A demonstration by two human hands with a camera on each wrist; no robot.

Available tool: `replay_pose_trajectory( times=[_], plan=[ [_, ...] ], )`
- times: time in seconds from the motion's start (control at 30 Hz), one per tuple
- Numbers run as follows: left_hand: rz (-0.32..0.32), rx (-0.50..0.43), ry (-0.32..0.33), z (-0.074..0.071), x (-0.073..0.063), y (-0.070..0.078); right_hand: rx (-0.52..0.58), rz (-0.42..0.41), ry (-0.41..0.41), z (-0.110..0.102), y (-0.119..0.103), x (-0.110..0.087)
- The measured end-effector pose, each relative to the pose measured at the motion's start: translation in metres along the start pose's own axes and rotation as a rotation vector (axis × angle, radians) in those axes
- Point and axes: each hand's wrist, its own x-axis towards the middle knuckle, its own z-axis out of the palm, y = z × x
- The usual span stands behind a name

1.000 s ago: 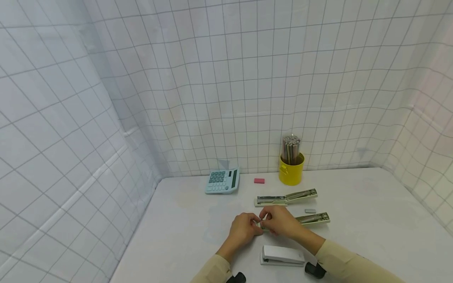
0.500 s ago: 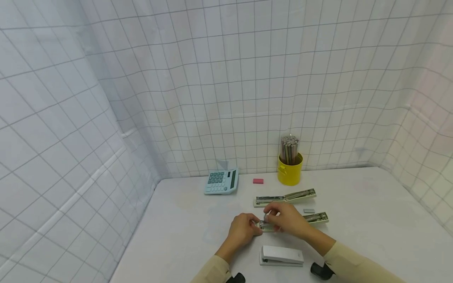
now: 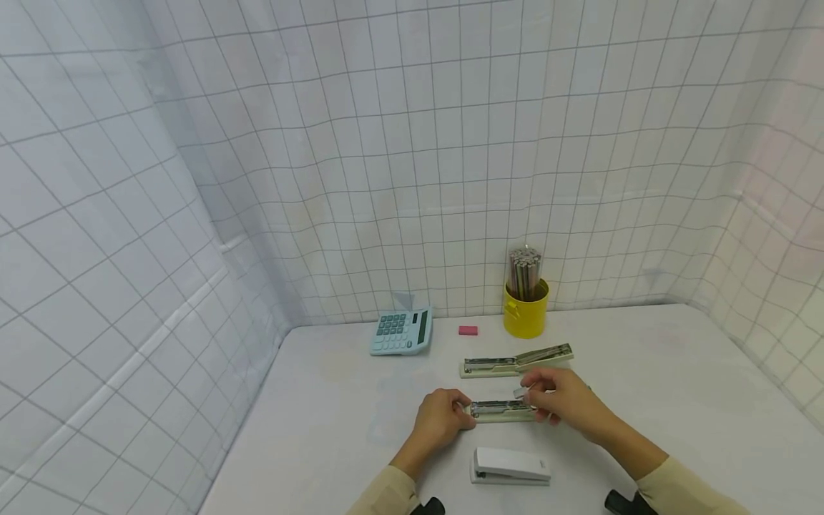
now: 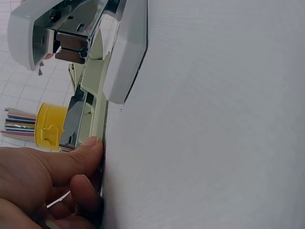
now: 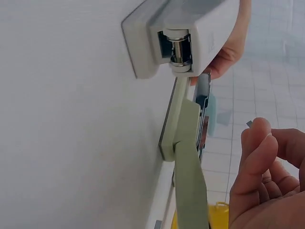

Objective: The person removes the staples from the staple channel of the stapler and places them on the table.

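An opened pale green stapler (image 3: 498, 413) lies on the table with its metal staple channel bared. My left hand (image 3: 438, 418) grips its front end, thumb along the base in the left wrist view. Above the channel's rear part, my right hand (image 3: 566, 402) pinches a small grey strip of staples (image 3: 519, 392) between thumb and fingertips. The strip's tip (image 5: 249, 124) pokes out past the fingers in the right wrist view and is apart from the stapler. My right hand hides the raised lid in the head view. A second opened green stapler (image 3: 491, 368) lies behind.
A white stapler (image 3: 511, 466), lid down, lies nearer me. Farther back are a light blue calculator (image 3: 400, 332), a pink eraser-like block (image 3: 468, 330) and a yellow pot (image 3: 524, 320) of pencils (image 3: 524, 268). A gridded curtain (image 3: 412, 143) hangs behind the table.
My right hand has moved rightward along the stapler, away from my left hand, with the staple strip lifted in its fingers. The staple channel is now uncovered. My left hand has stayed put.
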Motion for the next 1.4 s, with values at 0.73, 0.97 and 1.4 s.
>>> replay_pose_trajectory(
  times=[0.73,0.97,1.4],
  plan=[
    [-0.013,0.002,-0.014,0.003,0.001,0.000,0.053,0.085,-0.097,-0.044,0.048,-0.043],
    [-0.019,0.008,0.002,0.003,0.002,0.000,0.031,0.068,-0.130,-0.049,0.053,-0.048],
    [-0.003,0.012,0.001,0.002,0.000,0.000,-0.166,0.045,-0.071,-0.043,0.061,-0.055]
  ],
)
